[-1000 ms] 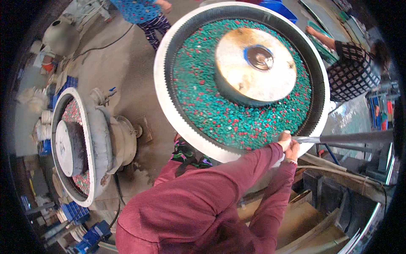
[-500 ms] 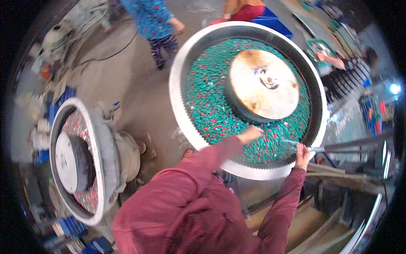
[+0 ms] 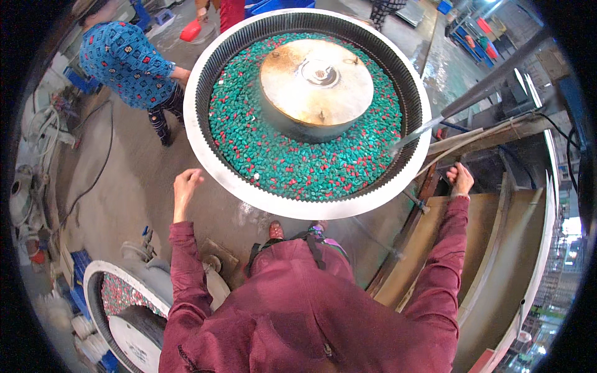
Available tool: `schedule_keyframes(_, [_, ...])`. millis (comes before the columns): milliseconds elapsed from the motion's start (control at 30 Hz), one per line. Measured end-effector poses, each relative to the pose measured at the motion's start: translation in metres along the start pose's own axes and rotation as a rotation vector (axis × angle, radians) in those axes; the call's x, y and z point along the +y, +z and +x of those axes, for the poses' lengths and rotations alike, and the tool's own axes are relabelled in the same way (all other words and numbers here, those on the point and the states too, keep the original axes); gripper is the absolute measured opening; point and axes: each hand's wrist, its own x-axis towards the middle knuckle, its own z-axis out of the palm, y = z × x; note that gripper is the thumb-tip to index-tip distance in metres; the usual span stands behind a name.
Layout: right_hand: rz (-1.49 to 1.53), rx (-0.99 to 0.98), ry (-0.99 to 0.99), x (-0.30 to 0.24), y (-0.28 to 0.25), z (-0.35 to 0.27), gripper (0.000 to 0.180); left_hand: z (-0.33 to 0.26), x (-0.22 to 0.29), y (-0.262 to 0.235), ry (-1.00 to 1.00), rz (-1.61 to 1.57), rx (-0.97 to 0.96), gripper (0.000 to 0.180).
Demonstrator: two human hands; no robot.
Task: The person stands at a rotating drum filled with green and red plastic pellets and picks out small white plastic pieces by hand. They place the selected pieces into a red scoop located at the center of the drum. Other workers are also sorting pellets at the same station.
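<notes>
A large round vibratory bowl [image 3: 261, 200] stands before me, its white rim above a dark ribbed wall. Green and red pebble-like pieces [image 3: 292, 168] fill the ring around its capped centre hub [image 3: 317, 81]. My left hand [image 3: 188, 184] hovers just outside the rim at the near left, fingers curled together; whatever they hold, if anything, is hidden. Beyond the rim on the right, my right hand [image 3: 461, 179] is closed in a loose fist, with nothing showing in it. A pipe [image 3: 423, 129] reaches over the right rim, and its end is over the pieces.
A second, smaller bowl [image 3: 93, 280] with pink and green pieces stands at the lower left. A person in a blue patterned top [image 3: 121, 62] is at the far left. Wooden troughs [image 3: 491, 248] lie on the right, with a thin hose [image 3: 463, 144] above. A cable [image 3: 102, 171] crosses the floor.
My left hand has come out of the bowl to the left. My right hand has left the pipe by the rim. The view has turned, and the large bowl now appears further left and higher.
</notes>
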Motion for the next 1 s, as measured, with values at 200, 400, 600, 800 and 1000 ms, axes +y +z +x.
schedule_keyframes(200, [-0.150,-0.161,0.152,0.015,-0.101,-0.039,0.032,0.008,-0.026,0.014,0.056,-0.002,-0.047,0.028])
schedule_keyframes(400, [-0.626,-0.536,0.155,-0.048,-0.079,-0.083,0.054,0.015,-0.003,0.037,0.319,0.301,0.216,0.034])
schedule_keyframes(600, [-1.617,-0.506,-0.141,-0.029,-0.082,-0.037,0.061,-0.001,-0.031,0.042,0.397,0.374,0.385,0.057])
schedule_keyframes(800, [-1.592,-0.378,-0.040,-0.028,-0.162,0.007,0.052,-0.021,-0.057,0.067,0.122,0.670,0.482,0.067])
schedule_keyframes(1000, [-1.701,-0.042,-0.107,-0.109,-0.127,-0.016,0.088,-0.038,-0.095,0.087,-0.206,0.309,0.217,0.045])
